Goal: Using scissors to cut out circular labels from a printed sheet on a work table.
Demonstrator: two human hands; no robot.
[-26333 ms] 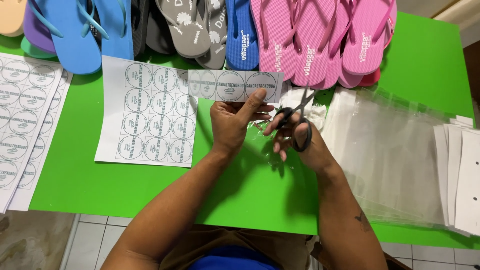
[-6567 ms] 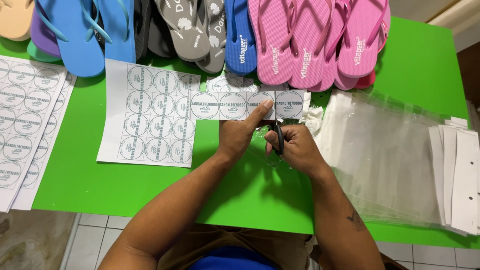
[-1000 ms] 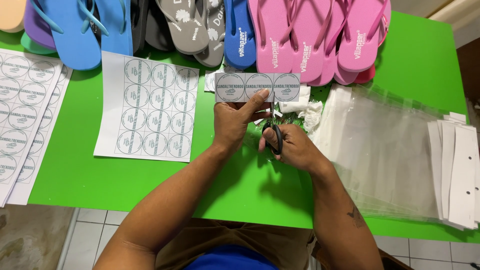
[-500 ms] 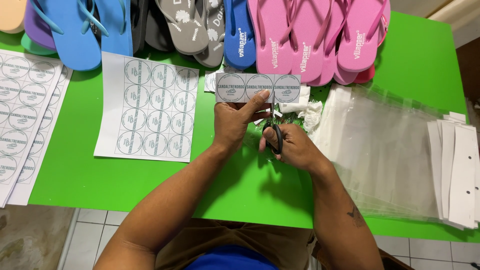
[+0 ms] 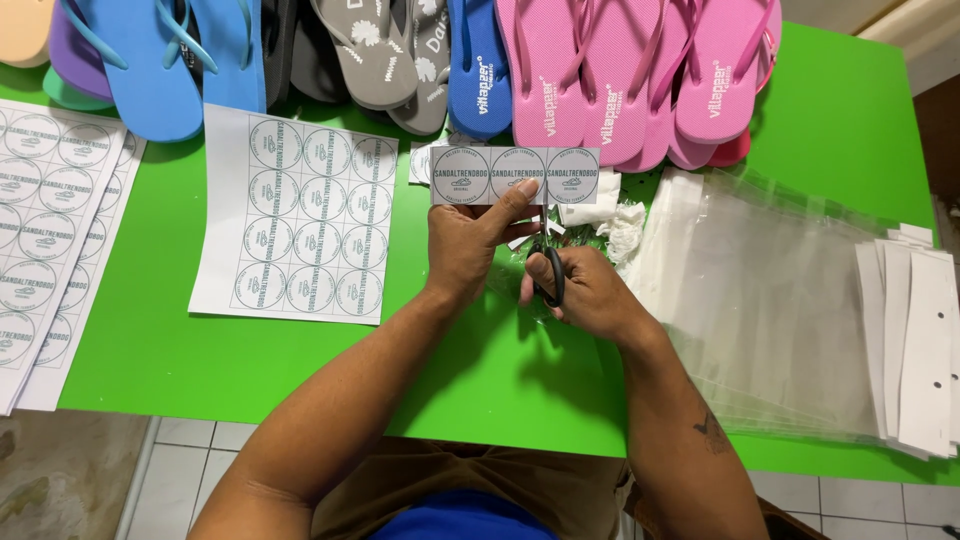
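— Two hands meet over the green table [image 5: 300, 370], close together near its middle. What does each have?

— The left hand [image 5: 468, 245] pinches a paper strip [image 5: 515, 176] of three round labels, thumb on the front along its lower edge, fingers curled behind it. The strip is held level, lifted toward the camera, in front of the toes of the sandals.

— And the other?

— The right hand [image 5: 585, 290] is closed around black scissors [image 5: 548, 275], fingers through the handles. The blades point up toward the bottom edge of the strip, near the gap between the second and third labels. I cannot tell whether the blades are apart or together; the thumb hides them.

— What lies around them?

— Left of the hands is a label sheet [image 5: 298, 215] printed with rows of circles, flat on the table. More such sheets [image 5: 45, 230] overlap at the far left edge. Along the back runs a row of sandals [image 5: 600, 70]: blue, grey and pink. White paper scraps [image 5: 610, 215] sit just beyond the right hand. To the right spreads a stack of clear bags [image 5: 770, 310], and beside it white cards [image 5: 925, 340] with punched holes.
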